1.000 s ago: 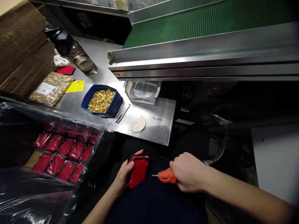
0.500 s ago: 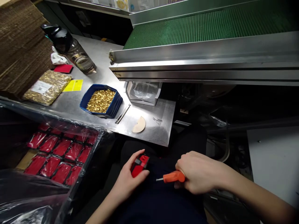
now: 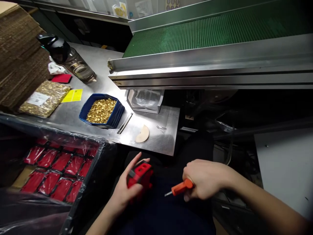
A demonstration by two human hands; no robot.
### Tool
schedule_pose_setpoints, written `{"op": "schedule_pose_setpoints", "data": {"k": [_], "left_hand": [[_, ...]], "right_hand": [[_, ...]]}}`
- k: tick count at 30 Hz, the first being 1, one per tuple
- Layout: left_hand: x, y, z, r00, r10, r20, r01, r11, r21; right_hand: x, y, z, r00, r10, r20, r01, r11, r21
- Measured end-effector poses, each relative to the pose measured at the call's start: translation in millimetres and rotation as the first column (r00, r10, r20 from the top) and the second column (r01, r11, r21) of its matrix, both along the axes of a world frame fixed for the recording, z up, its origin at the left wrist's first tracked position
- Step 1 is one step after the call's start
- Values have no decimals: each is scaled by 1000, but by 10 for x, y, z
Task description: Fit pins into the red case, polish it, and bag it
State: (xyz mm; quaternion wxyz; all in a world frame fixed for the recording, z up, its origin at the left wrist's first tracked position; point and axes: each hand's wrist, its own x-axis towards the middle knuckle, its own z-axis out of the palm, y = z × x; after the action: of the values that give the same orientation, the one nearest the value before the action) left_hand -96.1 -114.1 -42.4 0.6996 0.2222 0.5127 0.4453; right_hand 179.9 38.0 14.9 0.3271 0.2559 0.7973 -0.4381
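My left hand [image 3: 128, 186] is closed around a small red and black block-shaped device [image 3: 141, 176], held low over my lap. Two openings show in the device's top face; its exact kind is unclear. To the right, my right hand [image 3: 202, 179] grips an orange-handled screwdriver [image 3: 181, 187], its short metal tip pointing left toward the device but apart from it. On the metal table [image 3: 166, 143] ahead lie a pale half-round disc [image 3: 142, 134], a slim metal cutter [image 3: 125, 123] and a blue bin [image 3: 119, 112] of small brass-coloured parts [image 3: 101, 111].
A lined crate [image 3: 85, 192] of red wrapped pieces [image 3: 61, 161] stands at left. The green conveyor [image 3: 195, 32] crosses the back. A grey tray [image 3: 144, 106], a water bottle [image 3: 78, 65], a bag of brass parts [image 3: 46, 98] and stacked cardboard [image 3: 19, 52] sit beyond.
The red device has turned in my left hand, so more of its top and side shows. The screwdriver stays in my right hand, slightly more tilted. The view has shifted a little.
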Motion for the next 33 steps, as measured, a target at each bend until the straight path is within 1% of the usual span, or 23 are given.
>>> {"op": "schedule_pose_setpoints", "data": {"k": [1,2,3,4,6,9,10,11,12,13,14,15,16,17,18,19,20,21,23,26,29,31,33], "left_hand": [[33,24,19,986,-74,-147,78,997,28],[69,60,38,950,-154,-271,174,983,52],[107,105,56,909,-224,-351,264,962,70],[144,160,72,877,-284,-387,341,936,84],[198,281,98,838,-376,-395,448,888,106],[172,425,114,776,-479,-411,563,819,109],[125,443,105,759,-496,-421,580,809,92],[61,441,85,759,-493,-424,570,818,69],[-13,420,53,783,-469,-409,531,846,47],[-89,379,12,831,-419,-365,460,888,27],[-157,324,-37,897,-343,-278,361,932,15],[-208,259,-88,958,-250,-139,251,968,-5],[-238,190,-137,991,-130,9,130,990,-60],[-243,125,-179,991,-20,136,37,992,-122],[-225,69,-214,971,67,230,-24,982,-186],[-188,27,-241,949,132,287,-62,969,-240],[-140,0,-261,935,166,313,-79,959,-272],[-88,-10,-278,933,178,313,-87,954,-286],[2,9,-304,948,175,267,-98,955,-279],[49,71,-340,970,136,201,-90,970,-225],[18,88,-374,978,117,175,-84,979,-183],[0,74,-390,976,125,177,-94,980,-175],[3,68,-392,968,141,206,-103,977,-185]], "right_hand": [[24,-27,5,1000,-19,3,19,1000,0],[36,-38,22,999,-44,18,43,999,32],[30,-34,47,997,-63,37,60,995,84],[3,-19,78,996,-70,52,62,989,135],[-106,20,144,997,-40,65,26,978,205],[-271,55,213,996,3,85,-26,962,271],[-282,59,215,995,-1,102,-30,955,296],[-259,61,200,993,-12,120,-26,951,309],[-202,66,165,991,-28,130,-14,950,313],[-114,78,108,992,-48,121,6,947,321],[-5,102,28,993,-69,91,33,936,351],[113,140,-75,995,-92,42,66,907,416],[230,197,-198,994,-105,-20,100,851,515],[335,272,-339,991,-105,-80,132,775,618],[421,365,-491,987,-107,-121,161,692,703],[486,472,-651,984,-121,-131,178,636,751],[528,589,-813,982,-139,-129,187,601,777],[552,711,-973,980,-162,-120,193,580,791],[556,946,-1272,973,-203,-109,206,556,806],[520,1209,-1628,954,-277,-114,249,522,816],[484,1323,-1864,911,-386,-142,330,478,814],[467,1331,-1960,866,-467,-180,405,443,800],[459,1307,-2010,805,-548,-227,493,406,769]]}}
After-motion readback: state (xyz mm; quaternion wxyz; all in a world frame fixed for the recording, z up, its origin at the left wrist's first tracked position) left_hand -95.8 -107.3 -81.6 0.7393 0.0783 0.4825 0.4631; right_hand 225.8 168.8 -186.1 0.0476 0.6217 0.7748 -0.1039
